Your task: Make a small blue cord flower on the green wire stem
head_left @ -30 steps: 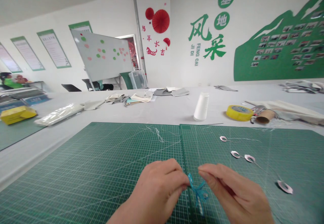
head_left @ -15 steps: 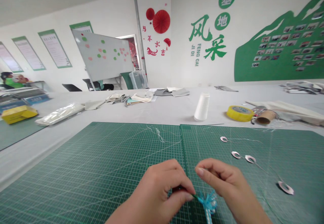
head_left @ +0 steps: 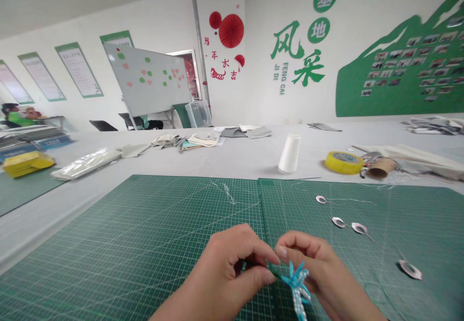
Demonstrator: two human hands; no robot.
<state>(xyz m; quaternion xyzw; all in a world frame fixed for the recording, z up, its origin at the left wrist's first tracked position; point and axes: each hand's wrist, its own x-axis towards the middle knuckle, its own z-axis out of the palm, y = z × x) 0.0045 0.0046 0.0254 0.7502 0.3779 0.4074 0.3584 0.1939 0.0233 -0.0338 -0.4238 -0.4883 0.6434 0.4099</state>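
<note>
A small light-blue flower (head_left: 299, 282) with white bead-like rows on its petals hangs at the lower middle, tilted downward. Its thin dark-green stem (head_left: 276, 274) runs between the thumb and forefinger of my left hand (head_left: 237, 263), which pinches it. Just behind and to the right of the petals is my right hand (head_left: 311, 263), its thumb and forefinger pressed together near the stem. Whatever those fingertips hold is too small to make out. A fine green thread (head_left: 377, 292) lies looped on the green cutting mat (head_left: 145, 243) beside my right wrist.
Several pale oval rings (head_left: 358, 228) with thin tails lie on the right mat. Behind the mats stand a white thread cone (head_left: 289, 154), a yellow tape roll (head_left: 343, 162) and a cardboard tube (head_left: 382, 167). Fabric pieces (head_left: 203, 138) and a yellow box (head_left: 28, 163) lie farther off.
My right hand has moved slightly left and down, its fingertips closer to the stem. The flower has turned, so its petals and bead rows show more clearly. My left hand stays nearly in place.
</note>
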